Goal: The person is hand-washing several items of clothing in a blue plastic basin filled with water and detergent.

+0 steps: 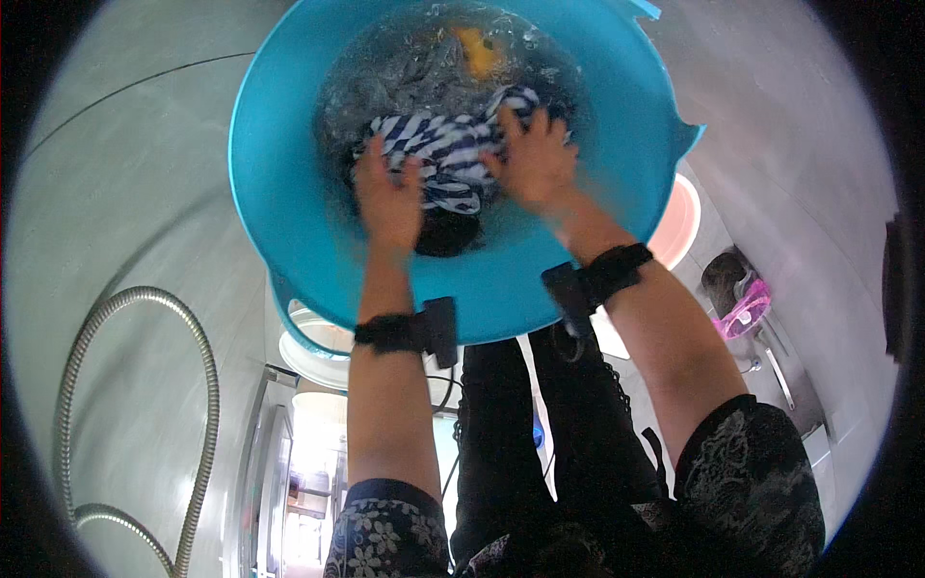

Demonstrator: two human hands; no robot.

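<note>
A large blue plastic tub with water in it stands before me. A wet cloth with dark blue and white stripes lies bunched in the water. My left hand touches its near left part, thumb and fingers apart. On its right end rests my right hand, fingers spread and blurred. Whether either hand grips the cloth cannot be told. Dark grey fabric lies under water beyond it, beside a yellow patch. A black piece shows just below the stripes.
A metal shower hose loops at the left, by the grey wall. Behind the tub's right side is a pink basin. White basins stand under its left handle. Farther right are a pink mesh or plastic item and a dark brush-like thing.
</note>
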